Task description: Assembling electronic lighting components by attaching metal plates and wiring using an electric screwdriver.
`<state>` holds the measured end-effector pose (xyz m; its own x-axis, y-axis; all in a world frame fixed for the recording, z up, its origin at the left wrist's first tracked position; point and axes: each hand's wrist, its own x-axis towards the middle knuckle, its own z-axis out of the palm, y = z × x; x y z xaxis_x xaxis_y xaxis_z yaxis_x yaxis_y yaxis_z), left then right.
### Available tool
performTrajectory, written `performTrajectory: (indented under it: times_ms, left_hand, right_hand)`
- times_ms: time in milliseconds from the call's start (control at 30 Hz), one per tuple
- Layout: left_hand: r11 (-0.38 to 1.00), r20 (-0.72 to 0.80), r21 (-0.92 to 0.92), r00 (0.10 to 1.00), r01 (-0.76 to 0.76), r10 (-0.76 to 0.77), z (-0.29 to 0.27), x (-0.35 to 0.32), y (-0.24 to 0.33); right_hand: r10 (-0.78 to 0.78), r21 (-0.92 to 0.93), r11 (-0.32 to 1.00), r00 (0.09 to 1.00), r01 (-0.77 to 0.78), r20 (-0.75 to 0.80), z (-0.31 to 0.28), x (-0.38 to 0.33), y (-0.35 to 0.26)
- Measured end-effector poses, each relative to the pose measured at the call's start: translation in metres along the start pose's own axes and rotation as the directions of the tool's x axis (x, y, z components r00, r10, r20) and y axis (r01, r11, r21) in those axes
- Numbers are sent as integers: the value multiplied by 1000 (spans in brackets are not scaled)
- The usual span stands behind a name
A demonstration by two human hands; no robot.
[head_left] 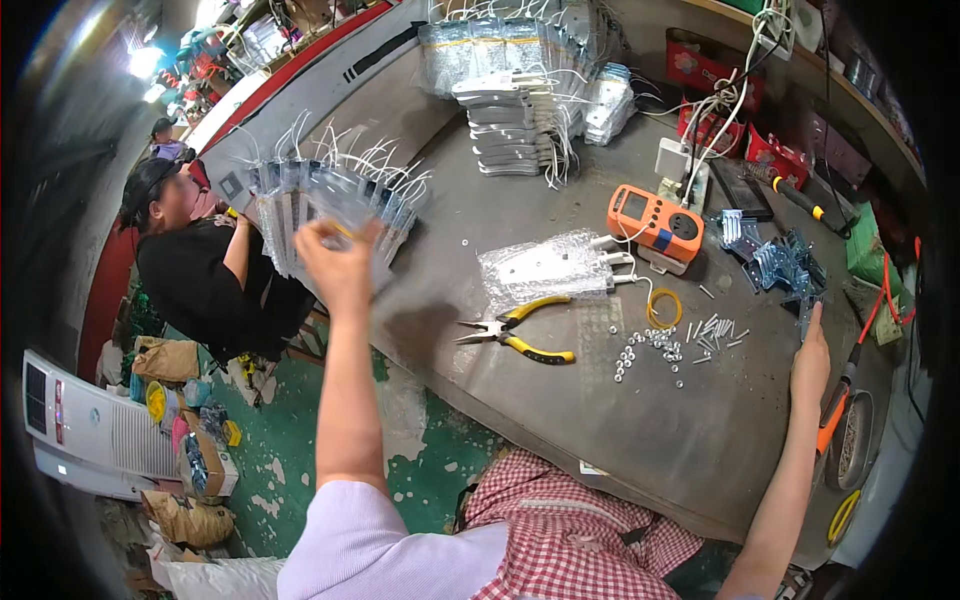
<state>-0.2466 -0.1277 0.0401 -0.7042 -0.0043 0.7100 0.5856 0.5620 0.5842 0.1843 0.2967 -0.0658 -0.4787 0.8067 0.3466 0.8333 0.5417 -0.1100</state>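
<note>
At the left, my left hand is closed on a plastic-wrapped part at the near side of a fanned row of wrapped parts with white wires; its lower end is partly hidden. On the far right, my right hand has its fingers together against a blue metal bracket at the edge of a bracket pile. Between my arms lie a bubble-wrapped white part, pliers with yellow-black handles, small nuts and metal pins.
An orange meter stands by a power strip. Stacked wrapped parts and white housings fill the back. A yellow tape roll lies mid-table. A soldering iron hangs right. Another person sits at left.
</note>
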Motion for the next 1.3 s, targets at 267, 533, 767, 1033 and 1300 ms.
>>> performTrajectory:
  times_ms: [267, 533, 767, 1033, 1300]
  left_hand:
    - [963, -45, 244, 990, -118, 132, -4, 18, -74]
    - [882, 688, -299, 559, -365, 464, 71, -70, 80]
    - [950, 885, -190, 376, -247, 275, 126, -73, 82]
    - [926, 689, -356, 636, -122, 349, 57, -97, 111]
    - [797, 751, -568, 524, 204, 401, 3, -234, 141]
  right_hand:
    - [127, 340, 930, 990, -142, 65, -55, -9, 7]
    - [-238, 768, 336, 739, -546, 630, -86, -104, -87]
    - [-94, 791, 563, 932, -241, 351, -95, -153, -96]
    - [-153, 769, 627, 988, 120, -30, -103, -154, -127]
    - [-310, 829, 540, 950, 143, 38, -92, -163, -205]
